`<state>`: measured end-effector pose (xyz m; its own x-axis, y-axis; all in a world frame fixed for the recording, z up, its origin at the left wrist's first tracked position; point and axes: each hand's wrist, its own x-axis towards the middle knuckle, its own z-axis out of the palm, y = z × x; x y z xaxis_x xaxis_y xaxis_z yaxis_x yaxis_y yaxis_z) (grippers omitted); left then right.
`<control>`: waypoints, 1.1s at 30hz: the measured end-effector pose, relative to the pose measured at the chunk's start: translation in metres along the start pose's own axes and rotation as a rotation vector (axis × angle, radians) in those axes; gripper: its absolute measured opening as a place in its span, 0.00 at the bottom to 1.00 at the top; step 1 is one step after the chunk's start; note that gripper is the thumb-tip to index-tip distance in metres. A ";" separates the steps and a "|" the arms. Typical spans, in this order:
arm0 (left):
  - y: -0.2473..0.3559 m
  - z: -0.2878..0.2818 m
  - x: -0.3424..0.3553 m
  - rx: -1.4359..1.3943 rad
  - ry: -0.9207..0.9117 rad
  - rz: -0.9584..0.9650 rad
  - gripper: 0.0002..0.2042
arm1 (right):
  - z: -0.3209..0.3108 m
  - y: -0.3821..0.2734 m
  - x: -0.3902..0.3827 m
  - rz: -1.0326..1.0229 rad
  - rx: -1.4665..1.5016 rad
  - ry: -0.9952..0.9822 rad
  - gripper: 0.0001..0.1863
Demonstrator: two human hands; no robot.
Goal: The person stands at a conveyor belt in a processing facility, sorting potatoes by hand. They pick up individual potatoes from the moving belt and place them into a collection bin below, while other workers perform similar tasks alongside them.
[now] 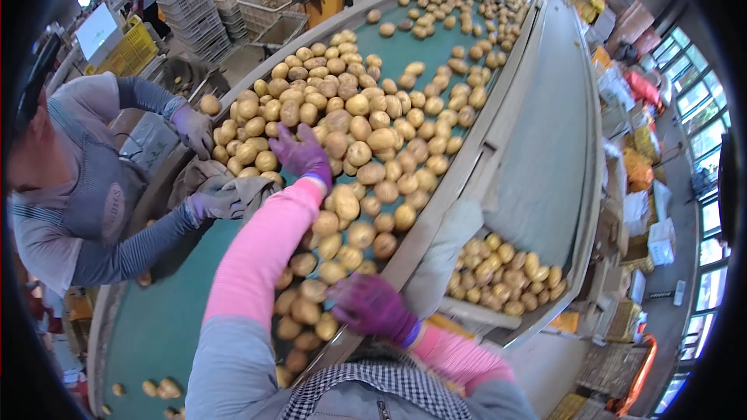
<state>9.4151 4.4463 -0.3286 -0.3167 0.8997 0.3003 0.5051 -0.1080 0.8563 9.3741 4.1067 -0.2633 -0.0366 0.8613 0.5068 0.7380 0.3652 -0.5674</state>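
Observation:
Potatoes lie heaped across a green conveyor belt. My left hand, in a purple glove, reaches over the heap with its fingers spread, touching the potatoes beneath them. Close to my body, my right hand in a matching glove is at the belt's metal side rail. Its loosely bent fingers extend leftward over the nearest potatoes, with no potato visibly gripped; the undersides of the fingers are hidden. Across the belt, a co-worker's gloved hands are beside the heap, one near a grey cloth.
Right of the rail runs a grey chute, with more potatoes pooled at its lower end. A grey padded piece stands beside my right hand. White crates are stacked at the far left. Another person works at the belt's far end.

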 end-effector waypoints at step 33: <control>-0.027 -0.510 -0.021 0.552 -0.732 0.377 0.30 | 0.000 -0.005 0.009 -0.029 -0.068 0.116 0.11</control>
<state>8.9986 4.2148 -0.1441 0.4218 0.9065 0.0195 0.8332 -0.3960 0.3859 9.3705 4.1129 -0.2558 0.0168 0.8029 0.5959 0.7817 0.3611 -0.5085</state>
